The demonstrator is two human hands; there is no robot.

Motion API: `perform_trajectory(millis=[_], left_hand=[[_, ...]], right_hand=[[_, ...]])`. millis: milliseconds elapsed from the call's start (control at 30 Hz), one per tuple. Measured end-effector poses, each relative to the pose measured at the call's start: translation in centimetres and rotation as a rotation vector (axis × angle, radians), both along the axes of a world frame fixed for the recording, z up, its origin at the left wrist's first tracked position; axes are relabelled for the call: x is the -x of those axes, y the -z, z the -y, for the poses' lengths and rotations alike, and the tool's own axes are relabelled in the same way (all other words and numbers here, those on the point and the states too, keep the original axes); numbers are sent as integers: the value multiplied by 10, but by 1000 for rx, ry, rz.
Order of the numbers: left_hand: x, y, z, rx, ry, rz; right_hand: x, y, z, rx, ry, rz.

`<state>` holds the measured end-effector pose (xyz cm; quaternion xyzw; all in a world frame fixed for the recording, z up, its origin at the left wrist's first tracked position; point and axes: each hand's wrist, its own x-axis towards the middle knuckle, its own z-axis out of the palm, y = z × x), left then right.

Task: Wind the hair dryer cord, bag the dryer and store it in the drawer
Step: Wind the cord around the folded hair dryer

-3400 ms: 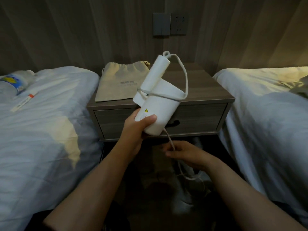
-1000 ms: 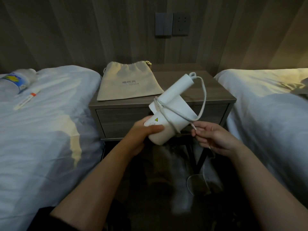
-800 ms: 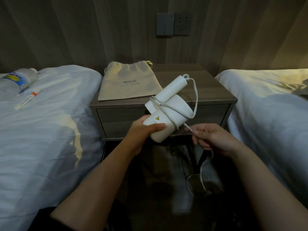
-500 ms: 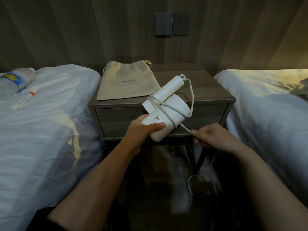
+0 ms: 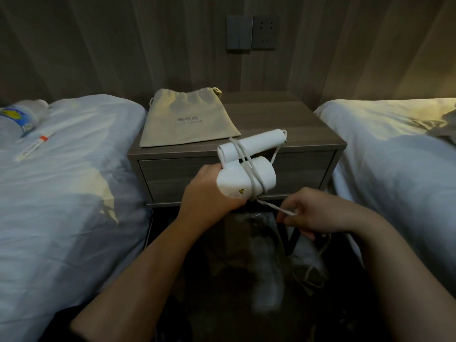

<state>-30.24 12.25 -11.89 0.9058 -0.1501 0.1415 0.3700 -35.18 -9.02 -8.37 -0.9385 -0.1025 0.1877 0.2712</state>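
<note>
My left hand [image 5: 209, 191] grips the body of the white folded hair dryer [image 5: 246, 174], held in front of the closed drawer [image 5: 172, 176] of the nightstand [image 5: 283, 119]. Its white cord [image 5: 249, 166] is wrapped a few turns around body and handle. My right hand [image 5: 318, 213] pinches the free cord below and to the right of the dryer, pulling it taut; the rest of the cord hangs down to the dark floor. The beige drawstring bag [image 5: 187, 119] lies flat on the nightstand top, behind the dryer.
A white bed [image 5: 61, 181] on the left carries a water bottle [image 5: 17, 122] and a small white tube [image 5: 34, 145]. Another white bed [image 5: 399, 156] stands on the right. A switch and socket [image 5: 251, 33] are on the wood wall. The floor below is dark.
The dryer has been turned so the handle lies more level. My right hand brought the cord under the body and down to the right; more turns sit on the dryer than 3.4 s ago.
</note>
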Motion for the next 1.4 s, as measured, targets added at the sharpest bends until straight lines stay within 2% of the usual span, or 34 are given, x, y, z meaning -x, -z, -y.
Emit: perform_trajectory(millis=[133,333,467,567,667,767,967,1067,1233,1400], left_hand=[[-3,0,-4,-127,67,24],[-5,-5,-11,-252,262,-68],[-6,-7,-16,-316,363,-165],[-6,-6,-18,-347,413,-235],[-6,-5,-20,-386,477,-247],[-5,-6,-21,-423,525,-291],[-3,-2,-17,-471,586,-361],[-3,3,-16,-453,610,-400],[-7,1,-18,-396,651,-458],[-5,-2,-19,-369,714,-505]], right_hand=[[0,-7,1,27,50,167],[2,-10,3,63,205,490],[2,-9,-2,225,227,572],[1,-8,-7,274,182,510],[2,-11,-6,140,155,367],[0,-10,3,42,124,314],[-1,-5,-6,68,293,476],[-4,0,-7,70,299,444],[-12,12,3,-214,329,294],[-17,20,17,-543,226,126]])
